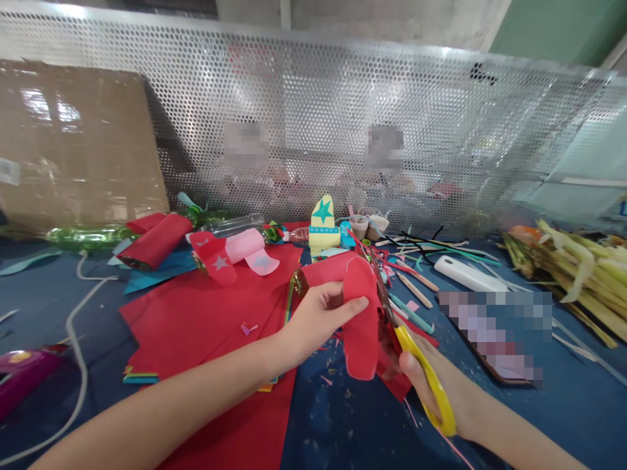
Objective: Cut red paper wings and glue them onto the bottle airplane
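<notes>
Nearest the camera, our forearms (161, 405) are reaching over the table (333, 431). Toward six o'clock, our left hand (318, 320) is pinching a red paper piece (361, 326) between thumb and fingers. Toward four o'clock, our right hand (443, 378) is gripping yellow-handled scissors (402, 339), blades pointing to eleven beside the paper's right edge. Red sheets (196, 320) are lying toward eight, a green bottle (88, 237) toward nine.

Perforated metal screen (313, 104) behind the blue counter (328, 424); grey wall (416, 23) above, green panel (553, 32) at right.
</notes>
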`<state>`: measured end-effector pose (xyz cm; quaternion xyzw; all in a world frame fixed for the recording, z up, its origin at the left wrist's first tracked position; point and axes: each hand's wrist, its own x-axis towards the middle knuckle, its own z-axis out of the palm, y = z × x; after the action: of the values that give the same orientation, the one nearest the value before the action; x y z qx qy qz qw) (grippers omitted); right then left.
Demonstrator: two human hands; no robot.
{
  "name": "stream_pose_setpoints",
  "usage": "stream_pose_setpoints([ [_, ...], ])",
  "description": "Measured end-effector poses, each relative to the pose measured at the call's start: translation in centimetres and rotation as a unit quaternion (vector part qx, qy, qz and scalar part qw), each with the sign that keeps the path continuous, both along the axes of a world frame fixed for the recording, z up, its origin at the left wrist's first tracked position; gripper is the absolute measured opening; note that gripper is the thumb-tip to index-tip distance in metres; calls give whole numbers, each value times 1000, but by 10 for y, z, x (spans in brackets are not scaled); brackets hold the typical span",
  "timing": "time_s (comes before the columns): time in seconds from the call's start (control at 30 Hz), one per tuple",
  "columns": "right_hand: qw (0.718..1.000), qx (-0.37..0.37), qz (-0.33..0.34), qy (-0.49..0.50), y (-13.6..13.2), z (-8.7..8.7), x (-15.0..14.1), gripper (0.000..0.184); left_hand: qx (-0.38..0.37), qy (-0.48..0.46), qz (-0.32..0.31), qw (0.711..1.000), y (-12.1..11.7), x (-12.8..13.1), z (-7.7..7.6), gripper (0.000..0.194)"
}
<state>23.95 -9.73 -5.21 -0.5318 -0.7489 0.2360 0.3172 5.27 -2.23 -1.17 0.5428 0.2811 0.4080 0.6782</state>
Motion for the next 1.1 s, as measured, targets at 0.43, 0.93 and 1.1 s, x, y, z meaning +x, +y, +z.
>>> stream_pose_setpoints([
  [0.43,999,7,-30,-22,4,15,-8,64,-2,-11,-1,1000,-2,0,-1,22],
  [0.93,969,-33,-245,0,47,38,42,35,-2,142,-89,986,-15,7,-29,40],
  [1.1,934,28,-298,-194,73,25,74,31,-59,162,-126,977,-30,-10,-33,48],
])
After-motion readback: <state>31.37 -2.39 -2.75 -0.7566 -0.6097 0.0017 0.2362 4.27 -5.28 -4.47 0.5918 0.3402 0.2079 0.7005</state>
